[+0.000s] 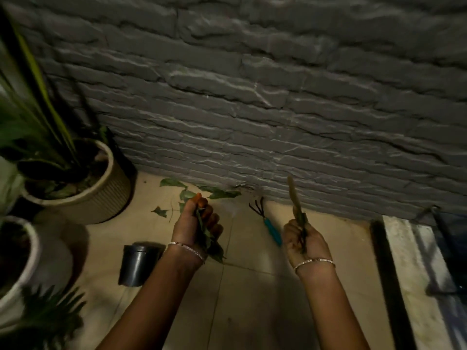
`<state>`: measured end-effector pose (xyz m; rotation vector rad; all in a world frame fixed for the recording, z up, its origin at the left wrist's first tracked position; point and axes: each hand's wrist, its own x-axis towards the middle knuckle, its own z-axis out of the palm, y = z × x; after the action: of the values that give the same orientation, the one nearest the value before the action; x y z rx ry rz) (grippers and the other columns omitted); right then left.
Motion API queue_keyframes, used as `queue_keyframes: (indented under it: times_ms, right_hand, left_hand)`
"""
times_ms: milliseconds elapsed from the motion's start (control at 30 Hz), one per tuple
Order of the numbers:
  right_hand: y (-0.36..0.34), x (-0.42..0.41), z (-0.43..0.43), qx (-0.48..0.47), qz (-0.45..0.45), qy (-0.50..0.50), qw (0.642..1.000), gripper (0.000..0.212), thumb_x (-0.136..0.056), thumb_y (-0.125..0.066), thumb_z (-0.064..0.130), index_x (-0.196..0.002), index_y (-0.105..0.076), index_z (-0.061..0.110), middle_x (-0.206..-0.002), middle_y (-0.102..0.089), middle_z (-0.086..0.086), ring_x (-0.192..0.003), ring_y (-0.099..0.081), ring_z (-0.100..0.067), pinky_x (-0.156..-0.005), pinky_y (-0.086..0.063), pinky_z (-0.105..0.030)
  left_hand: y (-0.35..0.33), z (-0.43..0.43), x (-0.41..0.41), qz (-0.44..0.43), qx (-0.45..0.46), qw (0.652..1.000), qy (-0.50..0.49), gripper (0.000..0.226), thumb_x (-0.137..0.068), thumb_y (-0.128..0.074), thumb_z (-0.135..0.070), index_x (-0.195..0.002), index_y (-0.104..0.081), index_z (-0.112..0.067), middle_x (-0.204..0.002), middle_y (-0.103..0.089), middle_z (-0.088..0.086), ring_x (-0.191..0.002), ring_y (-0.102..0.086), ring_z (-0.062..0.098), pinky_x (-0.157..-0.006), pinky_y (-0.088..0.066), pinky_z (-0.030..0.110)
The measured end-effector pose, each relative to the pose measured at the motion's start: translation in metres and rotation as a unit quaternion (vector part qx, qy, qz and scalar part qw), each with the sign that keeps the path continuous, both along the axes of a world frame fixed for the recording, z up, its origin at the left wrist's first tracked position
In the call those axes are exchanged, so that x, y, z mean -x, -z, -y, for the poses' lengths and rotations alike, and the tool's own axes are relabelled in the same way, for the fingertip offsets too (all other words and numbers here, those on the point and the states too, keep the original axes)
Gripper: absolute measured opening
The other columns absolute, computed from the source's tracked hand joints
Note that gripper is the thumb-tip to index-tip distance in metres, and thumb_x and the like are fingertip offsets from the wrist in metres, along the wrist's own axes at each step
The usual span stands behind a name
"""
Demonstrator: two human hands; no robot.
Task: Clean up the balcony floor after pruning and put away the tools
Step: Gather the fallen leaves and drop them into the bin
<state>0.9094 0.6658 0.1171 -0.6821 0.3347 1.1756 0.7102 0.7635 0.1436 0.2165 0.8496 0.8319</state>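
Note:
My left hand (195,224) is closed around a bunch of green leaves (211,245) that hang down past the wrist. My right hand (302,242) grips a thin stem with a long pale leaf (294,195) sticking upward. More cut leaves (213,192) lie scattered on the beige tiled floor (252,286) along the base of the wall, just beyond my left hand. A small hand rake (269,223) with dark prongs and a teal handle lies on the floor between my hands, close to the wall.
A grey stone-textured wall (252,97) fills the far side. A ribbed beige plant pot (101,188) stands at the left, a white pot (22,269) below it. A small black pot (137,265) lies on its side by my left forearm. A dark ledge (389,274) runs on the right.

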Motion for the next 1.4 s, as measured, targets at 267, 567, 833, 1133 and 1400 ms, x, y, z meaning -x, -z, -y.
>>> queue_keyframes:
  times_ms: [267,567,833,1133,1400]
  right_hand:
    - [-0.189,0.054,0.021,-0.010,-0.079,-0.048,0.996,0.041,-0.047,-0.088,-0.011,-0.078,-0.065,0.002,-0.048,-0.035,0.000,-0.033,-0.032,-0.008,-0.032,-0.021,-0.013]
    - [-0.428,0.130,0.090,-0.057,-0.115,-0.154,0.980,0.069,-0.010,-0.093,-0.016,-0.073,-0.067,-0.003,-0.047,-0.036,-0.001,-0.029,-0.030,-0.011,-0.024,-0.022,-0.019]
    - [-0.569,0.192,0.156,-0.090,-0.115,-0.307,0.940,0.068,-0.030,-0.093,-0.016,-0.092,-0.068,-0.005,-0.054,-0.025,0.003,-0.041,-0.018,-0.005,-0.027,-0.025,-0.018]
    - [-0.617,0.281,0.228,0.008,-0.054,-0.436,0.898,0.018,-0.091,-0.046,0.006,-0.073,-0.048,0.007,-0.049,-0.028,0.002,-0.028,-0.024,-0.007,-0.026,-0.019,-0.017]
    - [-0.653,0.435,0.283,-0.035,0.012,-0.576,0.816,0.009,-0.084,-0.054,0.008,-0.082,-0.060,0.002,-0.049,-0.022,0.003,-0.029,-0.022,-0.007,-0.027,-0.018,-0.017]
  left_hand:
    - [-0.174,0.047,0.051,0.051,0.021,0.998,-0.042,0.045,-0.097,-0.042,-0.031,-0.053,-0.040,-0.023,-0.049,-0.024,-0.008,-0.036,-0.023,0.008,-0.034,-0.022,0.014]
    - [-0.395,0.142,0.148,0.073,0.021,0.986,-0.151,0.046,-0.090,-0.043,-0.029,-0.045,-0.036,-0.023,-0.050,-0.013,-0.007,-0.042,-0.010,0.009,-0.033,-0.018,0.017]
    - [-0.522,0.254,0.238,0.189,-0.076,0.955,-0.215,0.048,-0.055,-0.090,-0.021,-0.059,-0.043,-0.021,-0.049,-0.029,-0.006,-0.036,-0.027,0.008,-0.030,-0.027,0.020]
    - [-0.559,0.398,0.330,0.189,-0.117,0.896,-0.384,0.040,-0.095,-0.043,-0.032,-0.057,-0.044,-0.020,-0.046,-0.030,-0.005,-0.037,-0.027,0.007,-0.031,-0.027,0.019]
    - [-0.575,0.540,0.433,0.176,-0.207,0.822,-0.500,0.040,-0.062,-0.084,-0.017,-0.057,-0.044,-0.021,-0.047,-0.033,-0.006,-0.036,-0.034,0.007,-0.031,-0.032,0.019]
